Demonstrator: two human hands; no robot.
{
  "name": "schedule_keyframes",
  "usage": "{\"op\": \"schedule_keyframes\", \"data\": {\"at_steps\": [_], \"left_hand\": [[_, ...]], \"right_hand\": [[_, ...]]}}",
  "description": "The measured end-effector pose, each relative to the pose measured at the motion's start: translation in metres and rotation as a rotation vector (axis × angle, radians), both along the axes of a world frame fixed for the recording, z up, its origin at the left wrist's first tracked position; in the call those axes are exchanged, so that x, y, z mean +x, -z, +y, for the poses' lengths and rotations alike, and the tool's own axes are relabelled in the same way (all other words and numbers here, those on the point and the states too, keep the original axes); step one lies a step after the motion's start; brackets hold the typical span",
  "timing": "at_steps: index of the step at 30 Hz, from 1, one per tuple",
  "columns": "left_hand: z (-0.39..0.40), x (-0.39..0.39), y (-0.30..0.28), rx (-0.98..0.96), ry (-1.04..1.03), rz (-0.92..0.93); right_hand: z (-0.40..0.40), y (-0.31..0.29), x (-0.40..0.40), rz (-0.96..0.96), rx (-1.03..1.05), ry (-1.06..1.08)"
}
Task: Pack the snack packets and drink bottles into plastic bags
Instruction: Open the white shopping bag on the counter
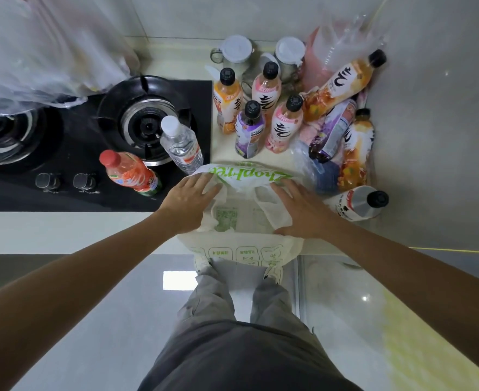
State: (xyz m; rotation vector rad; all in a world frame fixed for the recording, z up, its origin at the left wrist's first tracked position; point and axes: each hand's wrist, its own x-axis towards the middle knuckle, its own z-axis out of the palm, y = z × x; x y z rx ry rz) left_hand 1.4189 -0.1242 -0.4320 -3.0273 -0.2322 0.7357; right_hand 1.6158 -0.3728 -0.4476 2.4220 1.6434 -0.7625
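Note:
A white plastic bag (241,221) with green print lies flat at the counter's front edge, its lower part hanging over. My left hand (189,197) rests on its left side, fingers spread. My right hand (297,210) lies flat on its right handle. Behind the bag stand several drink bottles (249,128) with black caps. More bottles (342,83) lie piled at the right against the wall. A white bottle (356,206) lies just right of my right hand. A red-capped orange bottle (131,173) and a clear water bottle (180,143) stand on the stove.
A black gas stove (63,153) with two burners fills the left counter. Clear plastic bags (35,49) hang at the upper left. Two lidded glass jars (236,52) and a pink bag (322,57) stand at the back. A wall closes the right side.

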Motion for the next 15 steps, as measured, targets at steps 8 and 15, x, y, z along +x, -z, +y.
{"op": "schedule_keyframes", "data": {"at_steps": [8,15], "left_hand": [[-0.007,-0.008,0.021,0.067,0.02,0.001],[-0.002,-0.006,0.025,0.154,0.073,0.017]], "right_hand": [[0.0,0.016,0.011,-0.096,-0.084,-0.1],[0.004,0.014,0.017,-0.24,-0.168,-0.066]]}}
